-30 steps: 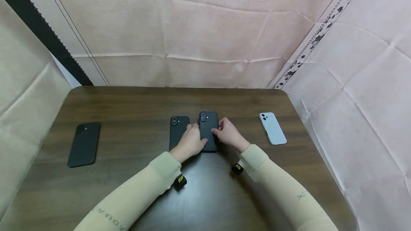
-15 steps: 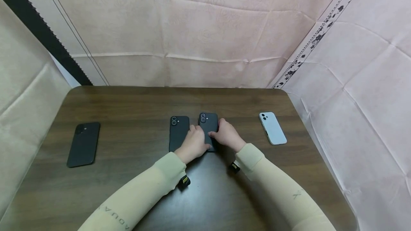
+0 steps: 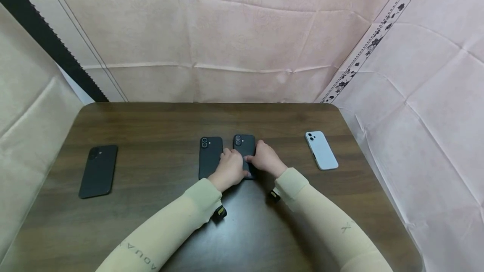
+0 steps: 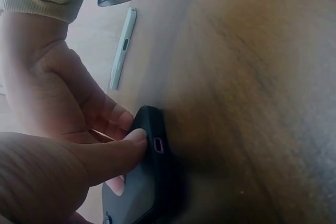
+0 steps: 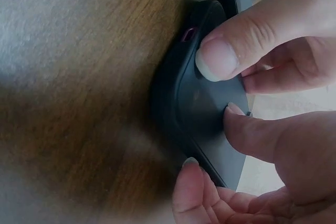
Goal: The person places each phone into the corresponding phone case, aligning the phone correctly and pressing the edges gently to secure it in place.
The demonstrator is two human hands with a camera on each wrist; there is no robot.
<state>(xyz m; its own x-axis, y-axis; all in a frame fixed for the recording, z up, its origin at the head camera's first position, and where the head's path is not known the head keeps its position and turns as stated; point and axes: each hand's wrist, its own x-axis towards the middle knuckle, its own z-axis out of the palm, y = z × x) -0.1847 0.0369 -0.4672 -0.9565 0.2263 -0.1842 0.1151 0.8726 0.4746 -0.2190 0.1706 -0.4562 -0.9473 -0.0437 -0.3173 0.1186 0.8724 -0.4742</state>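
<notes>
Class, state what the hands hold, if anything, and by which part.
The rightmost dark phone: left hand and right hand grip its opposite long sides, thumbs on its back.

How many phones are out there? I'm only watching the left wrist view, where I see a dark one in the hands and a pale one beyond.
Observer: Four: the held dark phone, the pale blue phone, the neighbouring dark phone and the far-left dark phone.

Visitor: Are the held one and its neighbour touching?

Observer: Not at their upper ends: the head view shows a gap there. Lower down, the left hand blocks the sight.
</notes>
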